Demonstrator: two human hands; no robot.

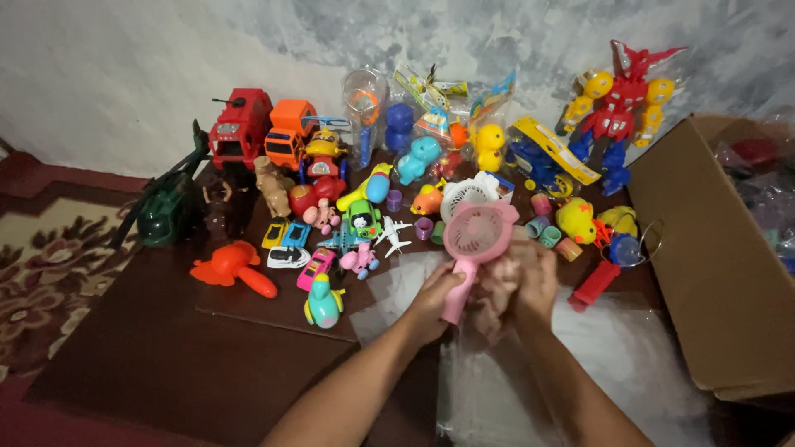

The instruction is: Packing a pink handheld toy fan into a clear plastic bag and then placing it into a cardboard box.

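Hands are meeting on the pink handheld fan [479, 234] — your left hand [431, 300] is gripping its handle, your right hand [523, 285], blurred, is closing beside it — so keep steadying it above the clear plastic sheet [397, 285], left of the cardboard box [704, 248].

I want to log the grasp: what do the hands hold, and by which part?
The left hand holds a pink handheld fan by its handle. The right hand is blurred beside the handle; its hold cannot be told.
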